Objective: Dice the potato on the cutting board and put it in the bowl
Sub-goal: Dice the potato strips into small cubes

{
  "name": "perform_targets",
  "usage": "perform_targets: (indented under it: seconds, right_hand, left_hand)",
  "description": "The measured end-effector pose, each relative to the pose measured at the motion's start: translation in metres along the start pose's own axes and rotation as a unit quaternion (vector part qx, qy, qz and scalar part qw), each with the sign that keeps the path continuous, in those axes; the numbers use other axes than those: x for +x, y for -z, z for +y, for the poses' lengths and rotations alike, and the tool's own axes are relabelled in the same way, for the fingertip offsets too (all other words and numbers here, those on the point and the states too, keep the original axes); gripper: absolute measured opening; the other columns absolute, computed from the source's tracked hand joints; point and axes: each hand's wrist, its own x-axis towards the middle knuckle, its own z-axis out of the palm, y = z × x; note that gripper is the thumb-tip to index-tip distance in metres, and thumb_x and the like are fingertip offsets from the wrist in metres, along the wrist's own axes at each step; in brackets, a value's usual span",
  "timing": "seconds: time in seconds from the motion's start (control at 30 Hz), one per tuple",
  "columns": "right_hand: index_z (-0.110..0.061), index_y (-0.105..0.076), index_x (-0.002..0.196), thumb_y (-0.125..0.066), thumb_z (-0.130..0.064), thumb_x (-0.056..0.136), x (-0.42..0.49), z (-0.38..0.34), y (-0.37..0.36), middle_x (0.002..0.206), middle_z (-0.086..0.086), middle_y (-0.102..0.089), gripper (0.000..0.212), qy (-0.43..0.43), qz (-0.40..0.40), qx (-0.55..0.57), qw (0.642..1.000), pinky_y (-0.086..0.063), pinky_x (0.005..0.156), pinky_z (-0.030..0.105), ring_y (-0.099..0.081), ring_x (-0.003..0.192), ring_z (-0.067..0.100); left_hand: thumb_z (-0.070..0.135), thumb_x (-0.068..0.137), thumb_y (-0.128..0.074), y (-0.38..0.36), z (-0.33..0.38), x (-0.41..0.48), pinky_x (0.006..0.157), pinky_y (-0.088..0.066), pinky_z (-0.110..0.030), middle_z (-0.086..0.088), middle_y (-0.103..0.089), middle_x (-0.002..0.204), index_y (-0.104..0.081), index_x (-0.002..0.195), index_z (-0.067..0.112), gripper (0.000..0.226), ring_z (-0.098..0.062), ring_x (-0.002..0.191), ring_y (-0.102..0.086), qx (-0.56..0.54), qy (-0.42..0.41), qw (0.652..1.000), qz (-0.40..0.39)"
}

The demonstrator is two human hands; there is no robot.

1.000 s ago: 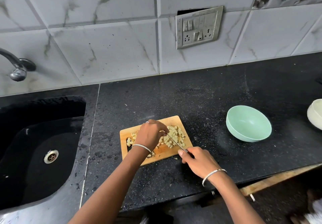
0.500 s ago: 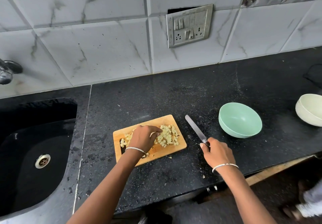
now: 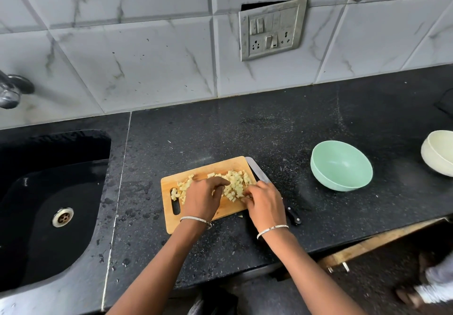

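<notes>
Your black speckled desk point(image 3: 245, 123) carries the wooden cutting board point(image 3: 208, 167) near its front edge. A knife point(image 3: 257, 170) lies just beside the board's right side, a mint bowl point(image 3: 341, 166) sits farther right, and a cream bowl point(image 3: 438, 153) is at the far right.

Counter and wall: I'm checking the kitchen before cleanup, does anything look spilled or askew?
The switch plate hangs tilted, with a dark gap above it. One potato bit lies off the cutting board on the counter. Nothing else stands out.
</notes>
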Motion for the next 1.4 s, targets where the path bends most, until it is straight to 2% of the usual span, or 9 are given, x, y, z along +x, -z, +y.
perform_targets:
  seconds: [0.2,0.37,0.47,0.7,0.83,1.03,1.2,1.33,1.4]
  right_hand:
    - [-0.015,-0.070,0.095,-0.075,-0.024,0.084,0.007,-0.001,-0.008,0.097,0.001,-0.067,0.015,-0.014,-0.005,0.008,1.000,-0.048,0.082,0.031,-0.056,0.095,0.021]
    - [-0.021,-0.067,0.086,-0.075,-0.027,0.083,0.008,0.001,-0.010,0.091,-0.006,-0.065,0.011,0.002,-0.017,0.064,0.998,-0.048,0.078,0.036,-0.055,0.088,0.018]
    - [-0.022,-0.066,0.084,-0.076,-0.021,0.083,0.007,-0.001,-0.011,0.086,-0.011,-0.065,0.010,-0.006,-0.025,0.173,0.985,-0.051,0.073,0.033,-0.059,0.079,0.012]
    - [-0.016,-0.069,0.080,-0.077,-0.010,0.081,0.012,-0.001,-0.005,0.073,-0.001,-0.072,0.010,-0.096,-0.071,0.377,0.918,-0.056,0.070,0.027,-0.069,0.069,0.009]
    - [-0.019,-0.071,0.082,-0.078,-0.010,0.081,0.014,-0.001,-0.008,0.074,-0.001,-0.073,0.012,-0.119,-0.069,0.397,0.907,-0.057,0.073,0.031,-0.069,0.071,0.010]
    - [-0.017,-0.076,0.090,-0.074,-0.005,0.082,0.014,0.005,-0.014,0.086,-0.006,-0.074,0.014,-0.110,-0.072,0.379,0.916,-0.057,0.079,0.029,-0.069,0.081,0.009]
    - [-0.014,-0.074,0.088,-0.070,-0.002,0.086,0.015,-0.001,-0.015,0.079,0.005,-0.075,0.013,-0.153,-0.079,0.424,0.889,-0.059,0.071,0.033,-0.071,0.076,0.020]
    - [-0.008,-0.071,0.089,-0.071,-0.001,0.085,0.013,-0.005,-0.007,0.080,0.014,-0.074,0.008,-0.182,-0.091,0.494,0.845,-0.054,0.057,0.022,-0.070,0.069,0.019]
    - [-0.013,-0.073,0.087,-0.074,-0.005,0.083,0.015,0.000,-0.005,0.077,0.005,-0.074,0.009,-0.174,-0.059,0.445,0.877,-0.055,0.058,0.023,-0.068,0.065,0.013]
  left_hand:
    - [0.019,0.085,-0.069,0.003,-0.006,-0.010,0.069,-0.056,-0.031,0.013,-0.074,0.088,-0.075,0.093,0.027,0.013,-0.007,0.075,-0.067,-0.011,0.041,0.999,-0.010]
    - [0.022,0.085,-0.070,0.003,0.001,-0.012,0.070,-0.052,-0.022,0.014,-0.073,0.091,-0.072,0.103,0.029,0.019,-0.004,0.074,-0.067,-0.026,0.060,0.996,-0.058]
    - [0.022,0.085,-0.072,0.003,0.004,-0.009,0.070,-0.053,-0.022,0.014,-0.072,0.091,-0.070,0.111,0.029,0.027,-0.003,0.073,-0.068,-0.065,0.072,0.991,-0.091]
    - [0.011,0.086,-0.072,0.004,0.004,-0.003,0.061,-0.059,-0.029,0.002,-0.071,0.069,-0.073,0.092,0.013,0.007,-0.007,0.061,-0.067,-0.206,0.109,0.967,-0.100]
    - [0.011,0.085,-0.071,0.000,0.003,-0.001,0.061,-0.059,-0.030,0.003,-0.070,0.067,-0.071,0.086,0.018,0.007,-0.007,0.058,-0.067,-0.172,0.136,0.972,-0.087]
    - [0.019,0.081,-0.072,0.002,-0.001,-0.002,0.061,-0.048,-0.019,0.014,-0.066,0.094,-0.072,0.096,0.032,0.020,-0.003,0.069,-0.064,-0.046,0.121,0.987,-0.090]
    - [0.027,0.078,-0.078,-0.002,0.006,0.001,0.055,-0.037,-0.007,0.016,-0.069,0.084,-0.075,0.095,0.031,0.017,0.001,0.062,-0.057,-0.068,0.099,0.986,-0.113]
    - [0.020,0.077,-0.079,-0.002,0.005,0.002,0.053,-0.040,-0.012,0.016,-0.066,0.068,-0.076,0.083,0.026,0.009,-0.004,0.058,-0.057,-0.094,0.126,0.983,-0.090]
    - [0.020,0.076,-0.080,-0.001,0.006,0.003,0.053,-0.041,-0.014,0.016,-0.065,0.067,-0.074,0.080,0.025,0.008,-0.002,0.057,-0.056,-0.087,0.136,0.983,-0.082]
